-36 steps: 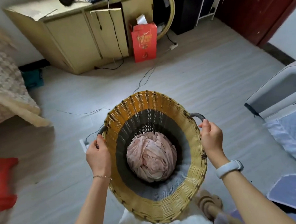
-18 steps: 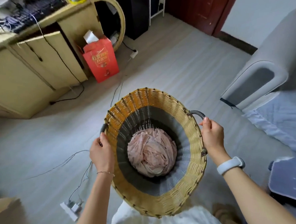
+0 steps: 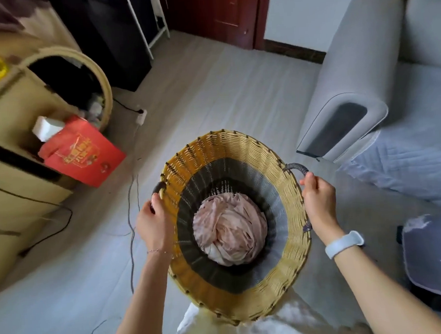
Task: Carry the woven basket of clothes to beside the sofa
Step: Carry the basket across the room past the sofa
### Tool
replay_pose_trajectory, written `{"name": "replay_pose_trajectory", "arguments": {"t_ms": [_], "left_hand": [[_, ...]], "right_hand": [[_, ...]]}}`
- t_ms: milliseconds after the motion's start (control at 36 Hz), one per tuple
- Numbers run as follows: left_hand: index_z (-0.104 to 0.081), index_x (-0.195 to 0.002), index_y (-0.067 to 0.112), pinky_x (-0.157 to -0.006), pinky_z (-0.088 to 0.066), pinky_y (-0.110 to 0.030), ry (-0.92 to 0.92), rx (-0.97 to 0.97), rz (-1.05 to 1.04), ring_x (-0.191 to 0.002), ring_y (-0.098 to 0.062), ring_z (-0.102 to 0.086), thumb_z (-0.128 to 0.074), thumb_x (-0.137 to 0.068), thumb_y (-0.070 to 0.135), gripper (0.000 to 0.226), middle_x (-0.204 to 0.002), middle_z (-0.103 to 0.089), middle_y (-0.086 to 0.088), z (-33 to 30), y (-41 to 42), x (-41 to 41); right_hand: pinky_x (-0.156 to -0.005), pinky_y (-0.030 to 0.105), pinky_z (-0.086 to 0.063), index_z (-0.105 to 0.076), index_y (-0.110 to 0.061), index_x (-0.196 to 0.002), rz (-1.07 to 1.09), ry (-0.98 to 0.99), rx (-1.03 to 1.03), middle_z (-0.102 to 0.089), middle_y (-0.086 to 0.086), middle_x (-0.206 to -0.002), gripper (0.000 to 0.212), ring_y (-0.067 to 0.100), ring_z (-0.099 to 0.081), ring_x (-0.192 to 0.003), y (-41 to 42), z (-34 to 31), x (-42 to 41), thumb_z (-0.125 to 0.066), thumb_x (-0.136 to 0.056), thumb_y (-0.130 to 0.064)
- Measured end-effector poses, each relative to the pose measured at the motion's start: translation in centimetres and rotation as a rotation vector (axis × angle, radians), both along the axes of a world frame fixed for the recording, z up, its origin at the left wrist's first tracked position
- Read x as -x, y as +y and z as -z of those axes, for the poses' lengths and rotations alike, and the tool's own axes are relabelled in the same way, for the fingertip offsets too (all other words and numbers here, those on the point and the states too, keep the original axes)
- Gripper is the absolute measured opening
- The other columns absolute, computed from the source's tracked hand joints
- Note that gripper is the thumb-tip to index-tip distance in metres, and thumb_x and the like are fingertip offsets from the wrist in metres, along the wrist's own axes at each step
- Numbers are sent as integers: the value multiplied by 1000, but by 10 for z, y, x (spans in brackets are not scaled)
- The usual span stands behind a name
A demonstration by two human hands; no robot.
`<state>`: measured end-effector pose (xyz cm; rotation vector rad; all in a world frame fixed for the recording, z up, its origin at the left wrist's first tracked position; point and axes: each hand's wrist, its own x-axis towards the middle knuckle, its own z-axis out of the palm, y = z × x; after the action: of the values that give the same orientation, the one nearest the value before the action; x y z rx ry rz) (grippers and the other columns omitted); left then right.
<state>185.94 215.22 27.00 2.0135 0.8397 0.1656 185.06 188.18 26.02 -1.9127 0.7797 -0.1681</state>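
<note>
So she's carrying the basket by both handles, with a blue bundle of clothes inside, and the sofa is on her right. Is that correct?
Not quite: the head view shows the bundle of clothes is pale pink, not blue. The rest holds: left hand and right hand each grip a handle of the basket, and the sofa is on her right.

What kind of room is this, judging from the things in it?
Most likely a living room in a home: a grey sofa on the right, a yellow cabinet on the left, a dark red door at the back.
</note>
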Motion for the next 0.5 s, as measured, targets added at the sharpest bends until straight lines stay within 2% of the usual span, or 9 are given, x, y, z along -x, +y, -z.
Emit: {"name": "replay_pose_trajectory", "arguments": {"t_ms": [56, 194, 278, 361, 417, 500], "left_hand": [[-56, -75, 1, -54, -30, -33, -2, 8, 31, -54, -19, -37, -36, -96, 31, 41, -68, -51, -17, -4, -14, -33], [-56, -76, 2, -51, -28, -24, -20, -19, 117, -54, -12, -39, -36, -97, 24, 36, -74, -55, -15, -15, -47, -119], [-61, -85, -3, -51, -30, -20, -25, -20, 152, -55, -11, -42, -36, -97, 23, 38, -78, -57, -13, -16, -59, -169], [-62, -88, -3, -53, -30, -18, -23, -12, 195, -57, -14, -43, -35, -97, 23, 39, -80, -57, -13, -12, -71, -222], [-58, -80, 0, -50, -29, -19, -20, -15, 222, -55, -12, -40, -36, -97, 22, 36, -77, -55, -13, -8, -79, -260], [-56, -78, 0, -49, -27, -19, -14, -3, 263, -53, -10, -38, -36, -97, 21, 35, -76, -54, -14, 0, -88, -319]], "right_hand": [[-67, 33, -38, -62, 2, -88, 16, -2, -5, -47, -7, -61, 40, 21, -47, -60, -14, 2, -27, -36, -94, -27], [-70, 34, -39, -63, -1, -91, 73, -2, -3, -49, -7, -64, 37, 23, -51, -73, -44, 1, -100, -36, -94, -27], [-70, 32, -37, -61, -8, -85, 101, -19, 4, -49, -6, -64, 31, 22, -49, -68, -55, -1, -144, -36, -94, -26], [-71, 32, -37, -62, -8, -82, 136, -24, 40, -54, 4, -69, 32, 22, -50, -72, -65, 3, -192, -37, -95, -24], [-72, 34, -38, -59, -16, -69, 171, -34, 54, -54, 5, -67, 33, 24, -51, -74, -71, 9, -224, -38, -94, -23], [-71, 32, -37, -48, -31, -59, 235, -18, 40, -47, -6, -60, 38, 23, -50, -73, -77, 16, -271, -38, -94, -23]]}}
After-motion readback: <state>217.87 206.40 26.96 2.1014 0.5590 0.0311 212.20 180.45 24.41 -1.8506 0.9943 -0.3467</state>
